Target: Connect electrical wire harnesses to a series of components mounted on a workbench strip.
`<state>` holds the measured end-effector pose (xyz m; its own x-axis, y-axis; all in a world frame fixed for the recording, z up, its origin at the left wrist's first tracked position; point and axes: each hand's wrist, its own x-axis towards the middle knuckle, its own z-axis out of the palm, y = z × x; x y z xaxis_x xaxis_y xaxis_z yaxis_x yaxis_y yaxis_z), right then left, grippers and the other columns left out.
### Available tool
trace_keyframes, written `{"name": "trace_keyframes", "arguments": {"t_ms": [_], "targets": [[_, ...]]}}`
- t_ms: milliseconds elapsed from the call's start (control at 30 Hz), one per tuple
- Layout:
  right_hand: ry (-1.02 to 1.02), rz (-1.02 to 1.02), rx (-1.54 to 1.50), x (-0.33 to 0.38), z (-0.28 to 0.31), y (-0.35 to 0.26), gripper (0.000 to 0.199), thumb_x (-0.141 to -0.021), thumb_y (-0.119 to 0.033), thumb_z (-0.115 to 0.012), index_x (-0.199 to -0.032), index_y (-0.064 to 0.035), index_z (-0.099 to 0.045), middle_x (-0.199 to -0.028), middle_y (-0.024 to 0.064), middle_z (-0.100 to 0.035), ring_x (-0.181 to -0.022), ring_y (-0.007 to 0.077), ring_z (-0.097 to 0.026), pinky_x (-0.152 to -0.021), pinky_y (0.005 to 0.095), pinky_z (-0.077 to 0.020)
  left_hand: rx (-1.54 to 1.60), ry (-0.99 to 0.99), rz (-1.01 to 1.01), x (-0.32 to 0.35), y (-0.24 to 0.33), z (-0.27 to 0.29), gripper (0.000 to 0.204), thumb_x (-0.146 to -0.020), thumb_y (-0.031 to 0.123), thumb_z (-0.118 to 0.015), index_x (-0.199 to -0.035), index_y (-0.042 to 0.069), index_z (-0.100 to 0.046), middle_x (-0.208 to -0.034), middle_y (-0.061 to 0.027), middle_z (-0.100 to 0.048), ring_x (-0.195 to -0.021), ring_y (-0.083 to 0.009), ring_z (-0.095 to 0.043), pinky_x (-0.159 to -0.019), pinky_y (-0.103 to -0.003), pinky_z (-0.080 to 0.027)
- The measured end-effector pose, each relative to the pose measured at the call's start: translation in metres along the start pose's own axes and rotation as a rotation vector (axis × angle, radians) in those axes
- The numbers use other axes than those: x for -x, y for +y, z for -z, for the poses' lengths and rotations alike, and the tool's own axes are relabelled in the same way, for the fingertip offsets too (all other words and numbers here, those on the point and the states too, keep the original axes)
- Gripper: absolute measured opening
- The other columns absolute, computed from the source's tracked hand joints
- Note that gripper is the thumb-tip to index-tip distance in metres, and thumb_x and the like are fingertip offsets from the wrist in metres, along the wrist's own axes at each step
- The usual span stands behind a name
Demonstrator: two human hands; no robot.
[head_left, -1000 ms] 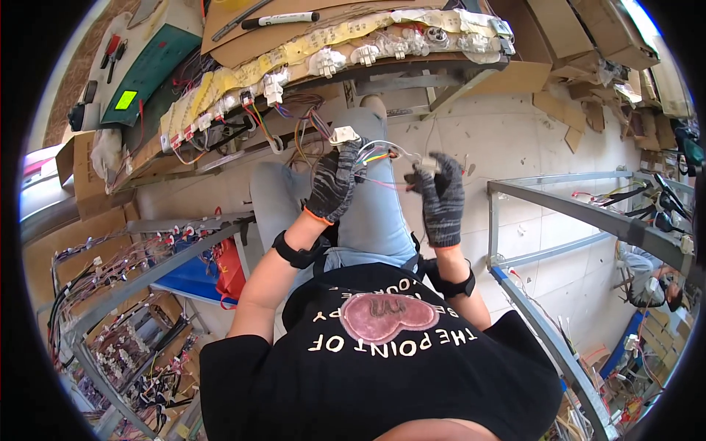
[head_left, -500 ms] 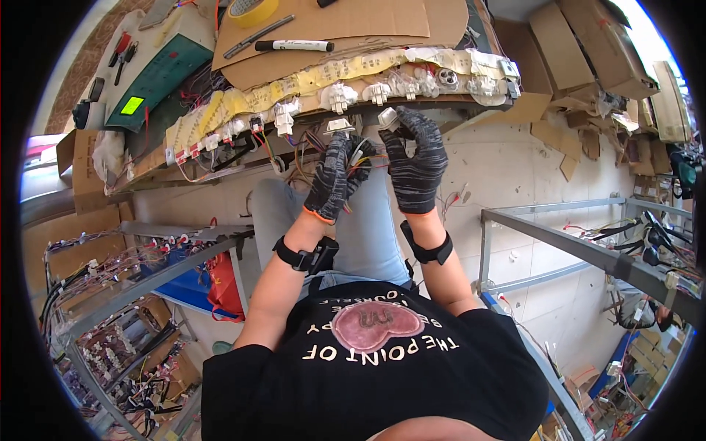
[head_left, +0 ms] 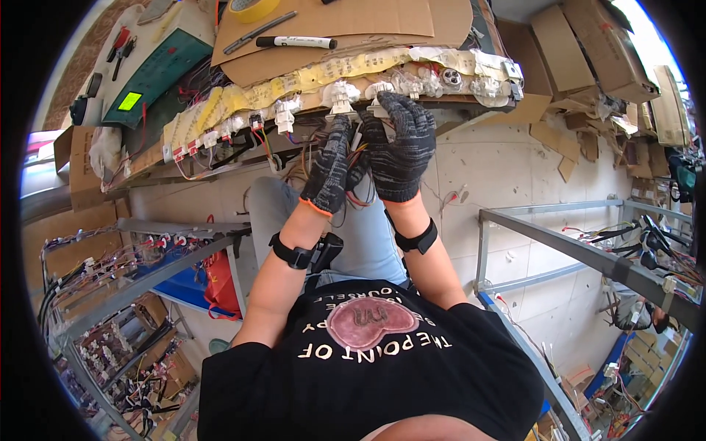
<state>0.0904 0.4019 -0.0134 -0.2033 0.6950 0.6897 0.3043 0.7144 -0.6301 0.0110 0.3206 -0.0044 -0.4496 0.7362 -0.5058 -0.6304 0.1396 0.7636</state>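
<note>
Both my hands wear dark grey striped knit gloves and are at the front edge of a board (head_left: 323,72) covered in yellowed tape. My left hand (head_left: 328,167) is closed on a white plug connector (head_left: 340,112), which meets a white socket (head_left: 340,92) on that edge. Just to the right, my right hand (head_left: 403,151) is closed around another white plug connector (head_left: 377,111), held against the socket beside it; its fingers partly cover the connector. Several coloured wires (head_left: 359,156) hang between my hands. Whether either plug is fully seated, I cannot tell.
More white sockets (head_left: 286,115) line the board's edge. A green tester box (head_left: 158,73) with a lit screen stands at far left. Cardboard (head_left: 368,18) carries a black marker (head_left: 296,42) and yellow tape roll (head_left: 251,7). Metal frames (head_left: 559,235) with wire harnesses flank me.
Both hands have moved up to the board's edge with their connectors. My right hand has also shifted left, closer to my left hand, bringing its connector against a socket.
</note>
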Motion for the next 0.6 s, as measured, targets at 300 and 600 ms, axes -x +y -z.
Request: {"name": "trace_keyframes", "arguments": {"t_ms": [300,600], "targets": [[0.068,-0.163,-0.215,0.008,-0.003,0.011,0.037,-0.063,-0.002,-0.073,-0.098,-0.0024,-0.060,-0.092,0.0106,-0.059,-0.081,0.0218,-0.058,-0.074,0.0301,-0.0469,0.033,-0.056,-0.090,-0.027,-0.017,0.027,0.032,-0.089,0.042,-0.047,-0.103,0.015,-0.058,-0.084,0.0020,-0.060,-0.059,-0.0055,-0.053,-0.043,-0.019,-0.038],[0.068,-0.118,-0.152,0.003,-0.010,0.006,0.041,-0.063,0.001,-0.069,-0.103,-0.0028,-0.058,-0.099,0.0136,-0.058,-0.090,0.0276,-0.055,-0.075,0.0334,-0.0473,0.167,0.171,-0.096,-0.018,-0.018,0.010,0.023,-0.088,0.030,-0.053,-0.099,0.011,-0.057,-0.084,-0.0018,-0.061,-0.064,-0.0072,-0.057,-0.043,-0.018,-0.041]]}}
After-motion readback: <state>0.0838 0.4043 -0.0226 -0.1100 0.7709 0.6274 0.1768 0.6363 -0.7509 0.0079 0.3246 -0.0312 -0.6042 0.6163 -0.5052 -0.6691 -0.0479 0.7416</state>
